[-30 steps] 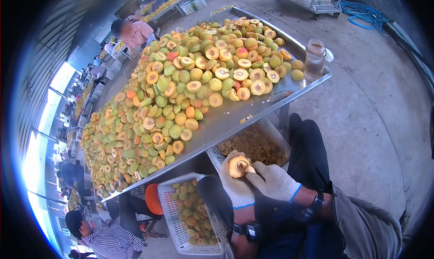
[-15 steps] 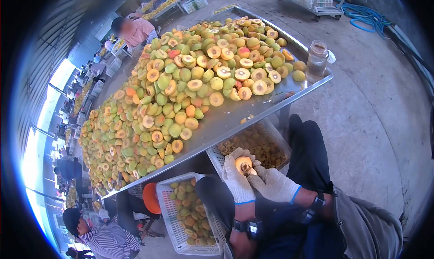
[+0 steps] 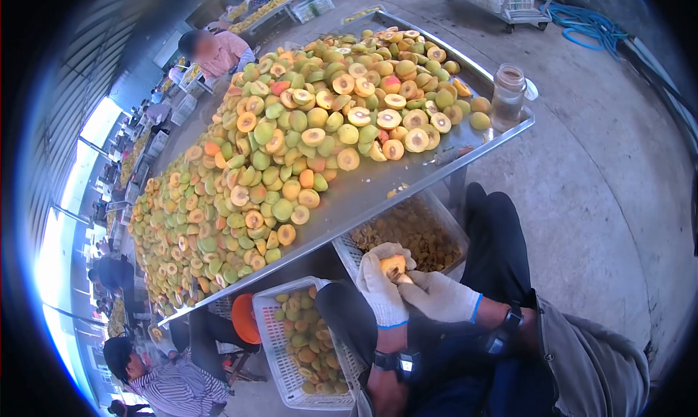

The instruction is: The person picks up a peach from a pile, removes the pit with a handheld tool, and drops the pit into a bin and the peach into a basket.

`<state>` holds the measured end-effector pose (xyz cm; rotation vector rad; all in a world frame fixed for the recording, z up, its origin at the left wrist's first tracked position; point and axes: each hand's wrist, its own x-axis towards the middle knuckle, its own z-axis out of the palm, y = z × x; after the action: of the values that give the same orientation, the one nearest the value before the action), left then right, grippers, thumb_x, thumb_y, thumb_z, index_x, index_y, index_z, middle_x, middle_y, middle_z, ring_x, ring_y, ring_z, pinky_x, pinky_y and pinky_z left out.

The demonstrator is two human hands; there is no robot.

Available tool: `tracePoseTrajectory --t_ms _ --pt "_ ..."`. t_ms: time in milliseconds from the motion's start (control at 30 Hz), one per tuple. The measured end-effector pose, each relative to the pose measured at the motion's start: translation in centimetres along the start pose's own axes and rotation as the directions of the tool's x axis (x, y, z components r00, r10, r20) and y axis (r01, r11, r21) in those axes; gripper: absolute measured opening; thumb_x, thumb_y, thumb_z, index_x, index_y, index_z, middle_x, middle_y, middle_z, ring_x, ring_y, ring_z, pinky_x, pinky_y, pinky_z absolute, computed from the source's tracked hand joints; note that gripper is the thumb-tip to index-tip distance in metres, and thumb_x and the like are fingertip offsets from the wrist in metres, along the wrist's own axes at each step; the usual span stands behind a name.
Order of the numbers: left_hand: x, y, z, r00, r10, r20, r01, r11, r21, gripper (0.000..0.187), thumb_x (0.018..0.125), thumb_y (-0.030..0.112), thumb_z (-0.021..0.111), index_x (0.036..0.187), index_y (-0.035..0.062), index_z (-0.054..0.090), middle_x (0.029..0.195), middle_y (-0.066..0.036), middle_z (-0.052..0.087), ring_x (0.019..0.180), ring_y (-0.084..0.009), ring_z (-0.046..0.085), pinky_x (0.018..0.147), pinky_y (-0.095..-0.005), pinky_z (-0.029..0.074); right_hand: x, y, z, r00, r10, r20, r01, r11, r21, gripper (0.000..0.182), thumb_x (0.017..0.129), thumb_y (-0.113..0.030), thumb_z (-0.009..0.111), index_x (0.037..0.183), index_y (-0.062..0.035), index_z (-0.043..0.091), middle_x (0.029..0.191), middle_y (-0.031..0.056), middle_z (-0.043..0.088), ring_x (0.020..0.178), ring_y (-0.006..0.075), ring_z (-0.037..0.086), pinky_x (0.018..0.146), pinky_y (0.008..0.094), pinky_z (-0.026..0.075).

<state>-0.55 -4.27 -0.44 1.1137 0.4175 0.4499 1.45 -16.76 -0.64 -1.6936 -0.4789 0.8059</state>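
In the head view, my left hand [image 3: 379, 290], in a white knit glove, is closed around a peach half [image 3: 394, 266] with its cut orange side showing. My right hand [image 3: 441, 296], gloved the same way, is pressed up against that half. Its fingers are bent together at the cut face, and whatever they grip is too small and hidden to make out. Below both hands stands a white crate [image 3: 347, 255] holding brown peach stones and scraps. Beyond them a metal table [image 3: 349, 206] carries a large heap of halved peaches [image 3: 291, 141].
A glass jar [image 3: 508, 97] stands at the table's right corner. Another white crate [image 3: 280, 366] with peach halves is at my left, beside an orange bucket [image 3: 246, 319]. Co-workers sit at the left [image 3: 171, 381] and across the table [image 3: 218, 53]. A blue hose [image 3: 585, 24] lies on the floor.
The peach half has turned slightly in my left hand, and my right fingers have shifted a little at its cut face. The heap on the table looks the same.
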Motion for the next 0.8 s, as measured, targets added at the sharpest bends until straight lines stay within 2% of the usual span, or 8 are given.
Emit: tracePoseTrajectory --t_ms 33,67,133,233,467,533,733,800 --pt "-0.1 0.0 0.0 1.000 0.026 0.012 -0.026 0.997 0.071 0.047 0.110 0.037 0.048 0.099 -0.0034 0.068 0.088 -0.017 0.071 0.071 -0.0225 0.067 0.067 -0.0331 0.056 0.1 1.0 0.5 0.950 -0.292 -0.113 0.269 0.945 -0.187 0.047 0.111 -0.044 0.046 0.105 -0.0024 0.068 0.070 0.0075 0.062 0.053 0.0179 0.061 0.047 0.0347 0.044" --pt "-0.2 0.2 0.1 1.000 0.026 0.014 -0.027 0.997 0.071 0.047 0.110 0.037 0.048 0.099 -0.0034 0.068 0.088 -0.017 0.071 0.071 -0.0225 0.067 0.067 -0.0331 0.056 0.1 1.7 0.7 0.949 -0.293 -0.114 0.269 0.945 -0.188 0.047 0.111 -0.044 0.046 0.105 -0.0024 0.068 0.070 0.0075 0.062 0.053 0.0179 0.061 0.047 0.0347 0.044" --pt "-0.4 0.7 0.4 0.997 0.063 0.038 -0.068 0.983 0.168 0.049 0.110 0.038 0.047 0.097 -0.0037 0.068 0.088 -0.016 0.071 0.071 -0.0229 0.067 0.067 -0.0330 0.056 0.0 1.8 0.5 0.999 0.000 0.035 -0.007 0.983 0.184 0.051 0.109 -0.052 0.048 0.096 -0.0060 0.065 0.068 -0.0030 0.053 0.050 0.0060 0.050 0.041 0.0253 0.036" --pt "-0.6 0.8 0.2 1.000 -0.001 0.013 0.000 0.999 0.048 0.050 0.111 0.038 0.046 0.095 -0.0038 0.068 0.089 -0.016 0.071 0.071 -0.0239 0.067 0.066 -0.0335 0.056 -0.8 -0.2 -1.1 0.932 0.203 0.301 -0.319 0.852 0.415 0.050 0.107 -0.055 0.051 0.087 -0.0102 0.060 0.066 -0.0059 0.049 0.049 0.0060 0.045 0.041 0.0231 0.034" --pt "0.2 -0.4 -1.4 0.998 0.016 0.053 -0.013 0.998 -0.059 0.059 0.111 0.045 0.043 0.087 -0.0029 0.068 0.085 -0.019 0.071 0.072 -0.0272 0.068 0.067 -0.0366 0.055 -0.8 -0.5 -1.8 0.871 0.202 0.448 -0.415 0.790 0.451 0.037 0.112 -0.045 0.045 0.091 -0.0151 0.053 0.064 -0.0068 0.044 0.045 0.0029 0.035 0.038 0.0227 0.026" --pt "1.0 -0.3 -2.3 0.952 0.109 0.287 -0.110 0.994 -0.011 0.063 0.111 0.046 0.043 0.082 -0.0029 0.070 0.082 -0.020 0.071 0.072 -0.0283 0.068 0.069 -0.0381 0.055 -0.8 -0.1 -2.0 0.837 0.155 0.526 -0.458 0.723 0.517 0.037 0.111 -0.046 0.047 0.090 -0.0155 0.053 0.063 -0.0071 0.043 0.045 0.0026 0.035 0.038 0.0223 0.026" --pt "1.2 0.2 -2.0 0.884 0.020 0.467 -0.033 0.999 0.021 0.063 0.109 0.047 0.044 0.080 -0.0030 0.067 0.075 -0.020 0.068 0.069 -0.0291 0.065 0.067 -0.0392 0.053 -1.0 0.2 -2.7 0.798 0.138 0.587 -0.500 0.695 0.516 0.038 0.110 -0.047 0.049 0.090 -0.0159 0.054 0.064 -0.0071 0.043 0.045 0.0024 0.035 0.037 0.0224 0.026" --pt "1.1 0.6 -1.6 0.933 -0.067 0.354 0.021 0.991 0.131 0.064 0.110 0.049 0.044 0.085 -0.0036 0.070 0.080 -0.019 0.070 0.072 -0.0258 0.067 0.069 -0.0367 0.054 -0.9 0.2 -3.1 0.830 0.166 0.533 -0.459 0.746 0.482 0.041 0.109 -0.049 0.050 0.091 -0.0135 0.058 0.064 -0.0073 0.045 0.046 0.0027 0.038 0.038 0.0219 0.029"
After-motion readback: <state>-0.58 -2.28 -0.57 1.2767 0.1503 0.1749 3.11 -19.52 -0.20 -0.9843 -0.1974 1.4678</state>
